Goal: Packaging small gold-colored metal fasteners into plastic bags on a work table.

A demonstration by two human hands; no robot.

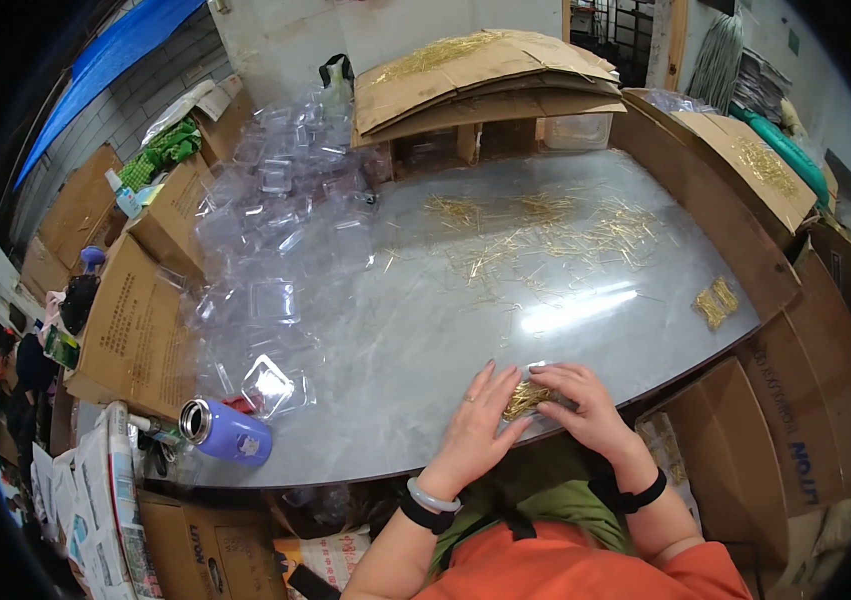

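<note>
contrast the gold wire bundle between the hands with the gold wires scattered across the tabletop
The gold wire bundle is compact; the scattered gold wires spread loosely. The bundle lies between the left hand and right hand, near the edge; the scattered wires lie untouched, farther back. Both look golden.

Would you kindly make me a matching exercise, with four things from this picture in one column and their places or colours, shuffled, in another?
Things:
1. Bottle
2. Clear plastic trays
3. Golden pieces nearest the person
4. Shirt

Places or colours:
A. Between the left hand and the right hand
B. Orange
C. Heaped on the left part of the table
D. Purple

Right pairs: 1-D, 2-C, 3-A, 4-B
</note>
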